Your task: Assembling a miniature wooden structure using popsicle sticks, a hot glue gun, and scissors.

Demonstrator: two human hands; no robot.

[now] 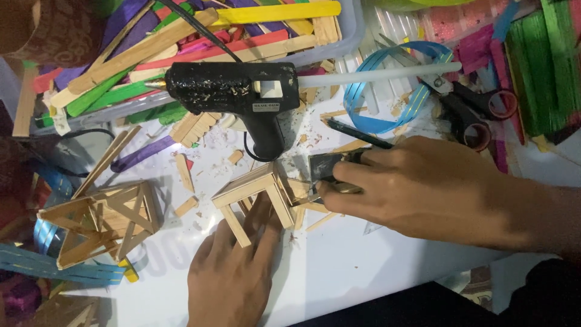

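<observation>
My left hand point(233, 269) lies flat on the white board point(339, 266), its fingers pressing the legs of a small stick frame point(251, 188) shaped like a little table. My right hand point(423, 188) grips a dark metal cutter point(327, 169) whose jaws bite at the frame's right side. A black glue gun point(242, 94) with a white glue stick point(387, 72) rests just beyond the frame, nozzle pointing left.
A bigger stick structure point(103, 221) stands at the left. A clear tray point(354, 30) holds several coloured and plain craft sticks. Black-handled scissors point(472, 112) and blue ribbon point(387, 91) lie at the upper right. Green sticks point(541, 66) fill the far right. Stick offcuts litter the board.
</observation>
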